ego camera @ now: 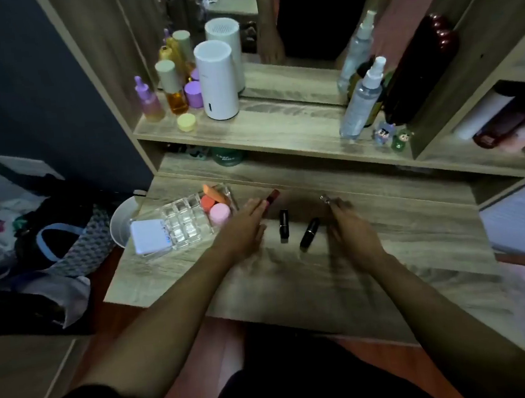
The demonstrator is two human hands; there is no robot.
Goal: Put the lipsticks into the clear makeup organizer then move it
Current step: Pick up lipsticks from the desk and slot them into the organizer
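A clear makeup organizer (184, 223) stands at the left of the wooden dresser top (402, 233); its grid slots look bare, with pink and orange sponges (215, 207) in its far section and a white compact (147, 236) in its near one. My left hand (245, 223) holds a dark red lipstick (271, 198) by its lower end, just right of the organizer. Two black lipsticks lie on the wood between my hands: one (283, 221) straight, another (310, 232) slanted. My right hand (352, 227) pinches a slim silvery tube (326, 199) at its fingertips; it is blurred.
A raised shelf (264, 128) behind carries bottles, a white cylinder (216, 79), spray bottles (362, 96) and small figurines. A mirror stands above it. A white bowl (124, 221) sits off the dresser's left edge, beside bags and clothes on the floor.
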